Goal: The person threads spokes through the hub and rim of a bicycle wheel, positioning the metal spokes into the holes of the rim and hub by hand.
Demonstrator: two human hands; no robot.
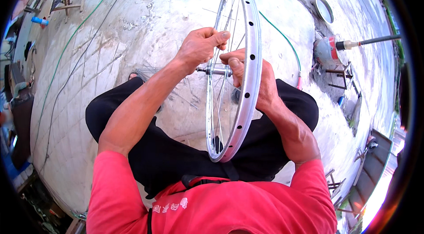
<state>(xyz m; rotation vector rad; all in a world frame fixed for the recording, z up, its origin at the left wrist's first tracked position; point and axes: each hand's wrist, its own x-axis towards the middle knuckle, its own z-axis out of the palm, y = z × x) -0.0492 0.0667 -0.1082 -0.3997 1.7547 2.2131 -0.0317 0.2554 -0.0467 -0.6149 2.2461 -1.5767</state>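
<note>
A silver bicycle rim (249,79) stands upright between my knees, with thin spokes running to the metal hub (217,70). My left hand (203,46) is closed at the upper left of the hub, thumb and finger pinched among the spokes, apparently on one of them. My right hand (254,79) reaches around the rim from the right, its fingers curled among the spokes just above and beside the hub; exactly what they grip is hidden. Loose spokes (172,84) lie on the concrete floor beyond my left knee.
A green hose (287,39) and cables cross the concrete floor. At the right are a metal basin (323,9), a battered bucket (326,52) with a long pole, and a small stand (338,79). A wooden frame stool (66,2) and blue cylinder (39,20) sit at the upper left.
</note>
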